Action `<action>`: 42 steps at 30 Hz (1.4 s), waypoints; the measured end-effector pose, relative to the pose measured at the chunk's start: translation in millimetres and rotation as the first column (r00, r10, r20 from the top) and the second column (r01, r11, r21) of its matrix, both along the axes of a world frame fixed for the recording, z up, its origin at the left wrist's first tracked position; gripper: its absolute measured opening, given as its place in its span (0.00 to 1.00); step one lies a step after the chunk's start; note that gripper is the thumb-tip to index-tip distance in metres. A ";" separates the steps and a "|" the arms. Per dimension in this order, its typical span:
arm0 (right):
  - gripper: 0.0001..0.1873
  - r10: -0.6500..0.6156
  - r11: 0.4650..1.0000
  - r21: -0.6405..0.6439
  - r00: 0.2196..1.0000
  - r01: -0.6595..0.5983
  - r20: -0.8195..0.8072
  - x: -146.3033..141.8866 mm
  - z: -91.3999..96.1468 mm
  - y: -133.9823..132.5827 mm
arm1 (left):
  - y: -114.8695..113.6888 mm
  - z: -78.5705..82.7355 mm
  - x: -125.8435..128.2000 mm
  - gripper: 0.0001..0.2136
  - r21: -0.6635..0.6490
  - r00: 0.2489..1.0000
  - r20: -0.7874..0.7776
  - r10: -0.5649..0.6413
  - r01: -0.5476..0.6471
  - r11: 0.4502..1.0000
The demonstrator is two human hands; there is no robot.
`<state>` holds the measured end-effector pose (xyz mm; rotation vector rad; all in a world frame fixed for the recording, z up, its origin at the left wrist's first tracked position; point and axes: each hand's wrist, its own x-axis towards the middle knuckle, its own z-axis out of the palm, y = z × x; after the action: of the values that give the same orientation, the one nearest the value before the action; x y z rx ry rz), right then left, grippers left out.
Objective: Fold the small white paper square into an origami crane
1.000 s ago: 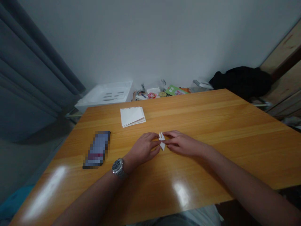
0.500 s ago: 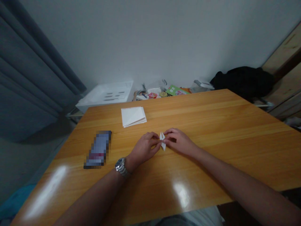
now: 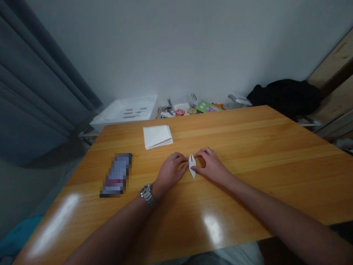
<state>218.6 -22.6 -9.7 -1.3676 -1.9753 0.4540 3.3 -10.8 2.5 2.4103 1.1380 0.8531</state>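
Note:
A small folded piece of white paper (image 3: 192,165) rests on the wooden table (image 3: 248,154) between my two hands. My left hand (image 3: 171,171), with a metal watch on its wrist, pinches the paper's left side with curled fingers. My right hand (image 3: 209,165) pinches its right side, fingers bent over the fold. Both hands lie low on the tabletop near its middle.
A white notepad (image 3: 157,136) lies farther back on the table. A dark phone (image 3: 117,175) lies to the left. Beyond the far edge are a white tray (image 3: 125,110), small clutter (image 3: 190,107) and a black bag (image 3: 284,94). Grey curtains hang at the left.
My right hand's fingers have curled in from stretched flat to a pinch on the paper. Both hands stay at the paper, which now points more upright.

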 end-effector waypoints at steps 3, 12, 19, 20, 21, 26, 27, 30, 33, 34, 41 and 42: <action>0.18 0.014 1.000 -0.003 1.000 -0.014 0.015 -0.1 -2.1 -0.2 | 1.5 -1.9 -0.2 0.09 -0.001 1.000 0.017 0.021 -0.021 1.000; 0.10 0.095 0.993 -0.073 0.995 -0.096 -0.025 -2.9 7.9 -1.8 | 3.7 0.4 -0.6 0.06 -0.137 0.987 0.159 0.015 0.007 0.991; 0.09 0.159 0.946 -0.222 0.933 -0.238 -0.324 -5.0 7.1 -6.7 | -1.9 3.9 8.7 0.11 -0.355 0.921 0.380 0.090 0.055 0.933; 0.10 0.162 0.934 -0.242 0.915 -0.263 -0.370 -5.7 7.0 -7.3 | -2.4 3.6 10.1 0.11 -0.387 0.907 0.406 0.110 0.062 0.920; 0.11 0.161 0.923 -0.259 0.896 -0.285 -0.413 -6.4 7.1 -7.7 | -2.7 3.2 11.2 0.12 -0.418 0.894 0.430 0.129 0.070 0.906; 0.16 0.117 0.870 -0.328 0.800 -0.369 -0.588 -9.2 9.6 -7.1 | -3.0 1.6 12.3 0.13 -0.498 0.850 0.506 0.144 0.152 0.853; 0.18 0.106 0.860 -0.339 0.783 -0.382 -0.613 -9.2 10.6 -6.8 | -3.0 2.0 12.0 0.13 -0.495 0.841 0.525 0.131 0.176 0.851; 0.20 0.077 0.829 -0.371 0.742 -0.419 -0.666 -7.9 13.1 -6.5 | -2.5 3.9 11.1 0.13 -0.477 0.805 0.581 0.118 0.220 0.851; 0.21 0.047 0.783 -0.399 0.685 -0.477 -0.727 -6.6 12.6 -7.5 | -1.8 4.4 10.2 0.13 -0.467 0.784 0.611 0.113 0.242 0.851; 0.21 0.029 0.768 -0.410 0.666 -0.493 -0.746 -6.4 11.9 -8.1 | -1.6 4.1 9.9 0.13 -0.463 0.780 0.617 0.104 0.254 0.849; 0.20 -0.109 0.657 -0.482 0.559 -0.580 -0.822 -6.9 14.0 -12.2 | -1.5 5.1 10.8 0.13 -0.438 0.763 0.644 0.063 0.299 0.848; 0.20 -0.116 0.643 -0.485 0.552 -0.592 -0.826 -6.6 15.4 -12.5 | -1.8 6.0 11.2 0.13 -0.437 0.763 0.644 0.057 0.306 0.846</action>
<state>212.0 -35.1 5.7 -0.9097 -1.1660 1.8534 14.5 -12.6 8.4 1.5322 0.7731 1.0393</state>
